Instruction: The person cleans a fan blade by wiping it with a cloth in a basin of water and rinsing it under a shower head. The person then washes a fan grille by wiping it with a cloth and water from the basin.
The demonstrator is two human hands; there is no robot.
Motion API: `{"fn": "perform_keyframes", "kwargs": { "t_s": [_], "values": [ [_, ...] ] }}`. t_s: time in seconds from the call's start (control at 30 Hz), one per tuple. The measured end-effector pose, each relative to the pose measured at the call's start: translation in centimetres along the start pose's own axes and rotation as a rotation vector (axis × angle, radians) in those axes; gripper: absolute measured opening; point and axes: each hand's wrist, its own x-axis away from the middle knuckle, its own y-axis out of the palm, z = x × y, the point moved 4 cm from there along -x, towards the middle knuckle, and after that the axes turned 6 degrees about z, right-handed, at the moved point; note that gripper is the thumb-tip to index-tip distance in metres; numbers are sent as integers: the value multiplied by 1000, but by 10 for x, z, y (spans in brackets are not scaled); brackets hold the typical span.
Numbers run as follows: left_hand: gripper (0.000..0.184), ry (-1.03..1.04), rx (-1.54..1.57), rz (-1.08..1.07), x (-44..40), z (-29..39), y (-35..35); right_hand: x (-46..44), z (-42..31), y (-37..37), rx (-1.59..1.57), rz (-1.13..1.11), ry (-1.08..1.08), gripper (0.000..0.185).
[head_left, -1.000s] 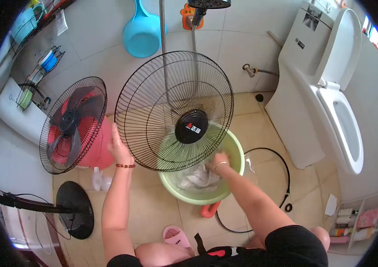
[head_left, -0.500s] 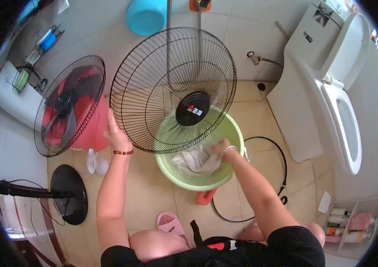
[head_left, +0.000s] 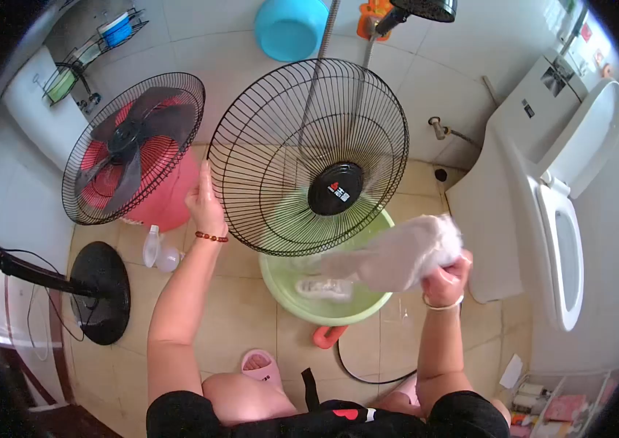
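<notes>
A round black wire fan grille (head_left: 265, 168) with a black centre disc is held tilted above a light green basin (head_left: 273, 288). My left hand (head_left: 207, 208) grips the grille's left rim, palm turned toward it. Lifted at the right of the basin, my right hand (head_left: 448, 281) is closed on a wet white cloth (head_left: 400, 255), which trails left over the basin. In the basin's water lies another pale item (head_left: 324, 289), too blurred to name.
Fan blades in a second grille (head_left: 125, 139) rest on a pink bucket (head_left: 171, 193) at left. A black fan base (head_left: 101, 292) stands below. The toilet (head_left: 492, 197) is at right; a black hoop (head_left: 368, 379) lies on the floor. A shower head (head_left: 426, 9) hangs above.
My right hand has come up out of the basin and moved right with the white cloth. My left hand still holds the grille. The camera view has shifted.
</notes>
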Motion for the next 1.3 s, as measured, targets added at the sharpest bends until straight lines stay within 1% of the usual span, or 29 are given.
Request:
{"fn": "perform_keyframes", "kwargs": {
  "t_s": [0.03, 0.1, 0.13, 0.17, 0.2, 0.27, 0.3, 0.33, 0.4, 0.47, 0.5, 0.53, 0.6, 0.67, 0.7, 0.73, 0.77, 0.83, 0.87, 0.9, 0.93, 0.97, 1.0, 1.03, 1.07, 1.1, 1.17, 1.2, 1.3],
  "values": [
    [38, 2, -10, 5, -1, -3, -1, -11, -23, 7, 184, 1, -306, 24],
    [40, 14, -25, 16, -4, -5, -3, -31, -46, 22, 367, 96, -512, 38],
    [41, 27, -37, -2, -4, -4, -3, -41, -40, 29, -60, 36, -264, 46],
    [42, 41, -50, -19, -3, -2, -3, -50, -35, 36, -507, 68, -25, 56],
    [40, 30, -75, -32, 2, 3, -2, -59, -30, 42, -580, 34, -67, 59],
    [35, 2, -104, -49, 12, 14, 2, -88, 4, 63, -438, -132, -252, 56],
    [34, -3, -61, -61, 14, 11, 5, -102, 21, 74, -377, -206, -350, 54],
    [33, -10, -24, -77, 16, 6, 8, -121, 42, 82, 188, -103, -425, 51],
    [33, -65, -26, -161, 18, 5, 8, -149, 17, 123, 713, 36, -814, 37],
    [34, 93, -108, -248, 16, 7, 7, -152, -14, 163, 822, -60, -849, 35],
    [35, 175, -142, -281, 14, 9, 8, -153, -4, 169, 966, -179, -535, 37],
    [36, 181, -147, -280, 15, 13, 10, -152, 4, 179, 959, -129, -599, 38],
    [38, 188, -168, -286, 20, 25, 13, -141, 16, 196, 1030, -194, -469, 37],
    [39, 169, -198, -286, 19, 21, 13, -118, 7, 202, 1029, -316, -436, 34],
    [40, 161, -209, -288, 18, 21, 13, -108, 3, 203, 958, -326, -589, 35],
    [40, 144, -202, -294, 20, 24, 15, -101, 0, 204, 936, -330, -747, 42],
    [39, 169, -217, -304, 19, 26, 14, -100, 0, 203, 936, -466, -787, 52],
    [38, 214, -249, -324, 19, 23, 13, -100, -16, 211, 810, -717, -996, 50],
    [32, 158, -228, -311, 16, 13, 10, -95, -25, 219, 749, -758, -1025, 48],
    [26, 329, -135, -256, 22, 24, 20, -86, -33, 233, 690, -799, -1049, 47],
    [22, 505, -55, -203, 29, 35, 30, -82, -35, 245, 647, -757, -1025, 50],
    [21, 354, 12, -244, 28, 34, 30, -83, -33, 251, 835, -889, -858, 50],
    [20, 201, 79, -270, 27, 32, 31, -92, -29, 251, 910, -835, -728, 50],
    [21, 168, -62, -371, 24, 34, 25, -101, -24, 249, 978, -783, -602, 50],
    [28, 213, -205, -406, 20, 32, 18, -107, -25, 237, 983, -523, -860, 52],
    [29, 238, -179, -407, 21, 36, 21, -117, -26, 227, 1046, -502, -684, 59],
    [33, 273, -136, -404, 31, 46, 23, -124, -28, 208, 1047, -423, -764, 57],
    [34, 270, -159, -430, 35, 52, 23, -124, -26, 197, 1131, -344, -719, 62],
    [34, 266, -153, -441, 40, 54, 26, -123, -31, 177, 1182, -152, -685, 60]
  ]
}}
